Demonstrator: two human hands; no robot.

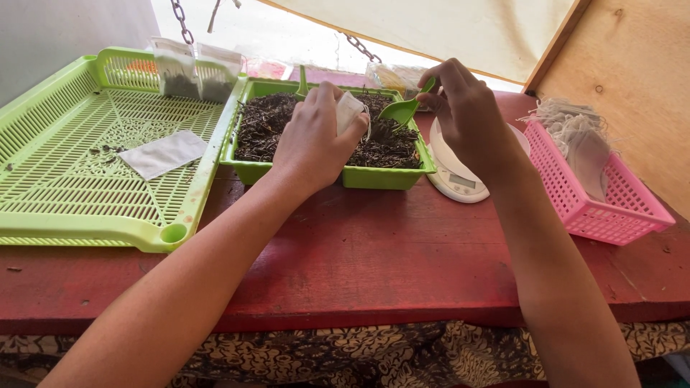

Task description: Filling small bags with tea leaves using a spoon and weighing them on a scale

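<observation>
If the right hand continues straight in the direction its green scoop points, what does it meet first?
Probably the small white bag held by the left hand: the right hand aims the green scoop down-left at it, above the dark leaves. Depth is unclear.

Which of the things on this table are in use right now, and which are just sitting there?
In use:
left hand holding a small white bag
right hand holding a green scoop
green tub of dark dried leaves

Lying about:
white scale
pink basket of empty bags
large green tray with a flat white bag
</observation>
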